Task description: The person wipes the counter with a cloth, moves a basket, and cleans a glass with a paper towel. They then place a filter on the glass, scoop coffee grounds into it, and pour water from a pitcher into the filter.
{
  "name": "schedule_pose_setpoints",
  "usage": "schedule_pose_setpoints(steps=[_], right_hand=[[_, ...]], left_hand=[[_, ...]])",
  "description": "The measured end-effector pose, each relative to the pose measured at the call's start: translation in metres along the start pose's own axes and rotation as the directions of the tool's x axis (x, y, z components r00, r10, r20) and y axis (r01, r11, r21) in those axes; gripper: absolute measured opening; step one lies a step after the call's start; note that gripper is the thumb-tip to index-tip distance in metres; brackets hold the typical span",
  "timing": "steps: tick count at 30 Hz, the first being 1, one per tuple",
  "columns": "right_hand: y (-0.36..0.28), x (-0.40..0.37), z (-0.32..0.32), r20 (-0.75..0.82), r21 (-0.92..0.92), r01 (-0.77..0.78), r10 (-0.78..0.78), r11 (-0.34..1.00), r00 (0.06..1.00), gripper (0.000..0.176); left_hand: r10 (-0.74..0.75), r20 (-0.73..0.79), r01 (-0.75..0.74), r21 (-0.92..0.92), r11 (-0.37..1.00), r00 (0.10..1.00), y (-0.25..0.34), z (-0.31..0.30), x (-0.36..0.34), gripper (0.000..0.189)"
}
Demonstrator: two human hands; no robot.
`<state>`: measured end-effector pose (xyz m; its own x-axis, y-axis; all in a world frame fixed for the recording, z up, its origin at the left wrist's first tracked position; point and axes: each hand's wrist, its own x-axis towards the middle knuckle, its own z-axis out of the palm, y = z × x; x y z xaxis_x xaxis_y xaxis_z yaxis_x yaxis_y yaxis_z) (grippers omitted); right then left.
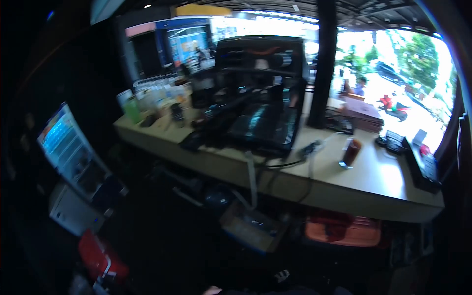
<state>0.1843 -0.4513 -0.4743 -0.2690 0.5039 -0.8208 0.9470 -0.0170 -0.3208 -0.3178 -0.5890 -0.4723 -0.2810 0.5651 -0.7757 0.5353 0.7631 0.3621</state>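
Note:
At the bottom edge, a small patch of skin shows, apparently my left hand (213,290); its fingers are too cut off and dark to make out, and nothing can be seen in it. Dark clothing with a small white print (282,276) lies to its right. My right hand is out of view. Beyond is a long pale counter (324,169). A large black machine (260,125) stands on it, and a glass of dark reddish-brown drink (350,153) is to the machine's right.
Bottles (132,109) and cups stand at the counter's left end. Stacked papers or folders (363,115) and a black tray (423,167) are at the right. Below are a cardboard box (250,227) and an orange container (344,231). A lit fridge (73,147) and red chair (101,255) stand left.

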Motion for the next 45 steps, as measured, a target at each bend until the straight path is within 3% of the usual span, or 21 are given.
schedule_pose_setpoints(steps=[4,8,9,11,12,13,14,15,17,18,20,23,26,29,30,33,35,36,39,42,45], right_hand=[[-0.072,0.020,0.020,0.020,-0.109,0.079,-0.077,0.991,0.997,0.029],[-0.157,0.041,0.032,0.066,-0.255,0.209,-0.198,0.944,0.978,0.029],[-0.176,0.046,0.033,0.087,-0.290,0.238,-0.222,0.927,0.971,0.029],[-0.211,0.053,0.034,0.133,-0.342,0.299,-0.269,0.891,0.954,0.029],[-0.230,0.059,0.031,0.154,-0.369,0.322,-0.284,0.872,0.946,0.029],[-0.249,0.063,0.028,0.172,-0.391,0.344,-0.300,0.853,0.938,0.029],[-0.270,0.069,0.022,0.179,-0.408,0.368,-0.322,0.836,0.930,0.029],[-0.287,0.076,0.015,0.187,-0.427,0.384,-0.335,0.819,0.923,0.029],[-0.320,0.089,0.003,0.182,-0.269,0.457,-0.421,0.848,0.889,0.027],[-0.330,0.113,0.004,0.201,-0.261,0.453,-0.411,0.853,0.889,0.026],[-0.330,0.184,0.013,0.313,-0.268,0.370,-0.283,0.890,0.907,0.026],[-0.324,0.346,0.042,0.539,-0.234,0.036,0.099,0.972,0.836,0.026],[-0.398,0.298,-0.028,0.444,-0.383,0.386,-0.200,0.839,0.874,0.028],[-0.456,0.291,-0.068,0.399,-0.421,0.544,-0.390,0.726,0.830,0.030],[-0.475,0.296,-0.080,0.401,-0.421,0.540,-0.385,0.728,0.831,0.030],[-0.511,0.301,-0.103,0.334,-0.253,0.359,-0.267,0.898,0.904,0.025],[-0.529,0.307,-0.112,0.167,-0.270,0.549,-0.523,0.791,0.836,0.027],[-0.541,0.311,-0.113,0.161,-0.258,0.540,-0.515,0.801,0.842,0.027],[-0.582,0.317,-0.114,0.038,-0.184,0.428,-0.428,0.885,0.903,0.025],[-0.634,0.316,-0.114,-0.018,-0.124,0.441,-0.446,0.889,0.895,0.020],[-0.702,0.328,-0.126,-0.167,-0.062,0.545,-0.547,0.836,0.820,0.018]], left_hand=[[-0.099,-0.016,0.094,-0.202,0.975,0.995,-0.075,-0.009,-0.055,0.049],[0.026,-0.210,-0.106,-0.381,0.919,0.977,-0.149,-0.009,-0.096,0.037],[-0.004,-0.227,-0.092,-0.413,0.906,0.974,-0.164,-0.012,-0.102,0.037],[-0.070,-0.036,0.052,-0.355,0.933,0.997,-0.194,-0.018,-0.102,0.034],[-0.085,-0.050,0.060,-0.383,0.922,0.995,-0.211,-0.016,-0.105,0.034],[0.163,-0.166,-0.189,-0.152,0.970,0.973,-0.235,-0.002,-0.104,0.034],[0.414,-0.219,-0.399,0.114,0.910,0.883,-0.246,0.001,-0.102,0.034],[0.413,-0.226,-0.402,0.094,0.911,0.882,-0.249,0.001,-0.103,0.034],[0.043,-0.145,-0.086,-0.302,0.949,0.989,-0.246,-0.007,-0.097,0.034],[-0.156,-0.054,0.112,-0.475,0.873,0.986,-0.243,-0.018,-0.091,0.034],[-0.296,0.015,0.247,-0.595,0.765,0.955,-0.234,-0.037,-0.078,0.034],[-0.375,0.018,0.291,-0.667,0.686,0.927,-0.218,-0.080,-0.055,0.034],[-0.423,-0.004,0.298,-0.704,0.645,0.906,-0.208,-0.124,-0.026,0.034],[-0.449,-0.071,0.260,-0.730,0.632,0.891,-0.207,-0.167,0.013,0.033],[-0.461,-0.101,0.243,-0.740,0.627,0.882,-0.208,-0.181,0.027,0.033],[-0.473,-0.138,0.207,-0.770,0.604,0.870,-0.201,-0.215,0.055,0.033],[-0.407,-0.226,0.029,-0.846,0.533,0.885,-0.191,-0.249,0.066,0.036],[-0.400,-0.221,0.037,-0.838,0.544,0.890,-0.192,-0.264,0.072,0.036],[-0.348,0.035,0.254,-0.750,0.611,0.937,-0.199,-0.306,0.095,0.034],[-0.327,0.030,0.243,-0.735,0.633,0.944,-0.216,-0.337,0.119,0.028],[-0.305,-0.070,0.137,-0.782,0.608,0.950,-0.226,-0.388,0.148,0.022]])
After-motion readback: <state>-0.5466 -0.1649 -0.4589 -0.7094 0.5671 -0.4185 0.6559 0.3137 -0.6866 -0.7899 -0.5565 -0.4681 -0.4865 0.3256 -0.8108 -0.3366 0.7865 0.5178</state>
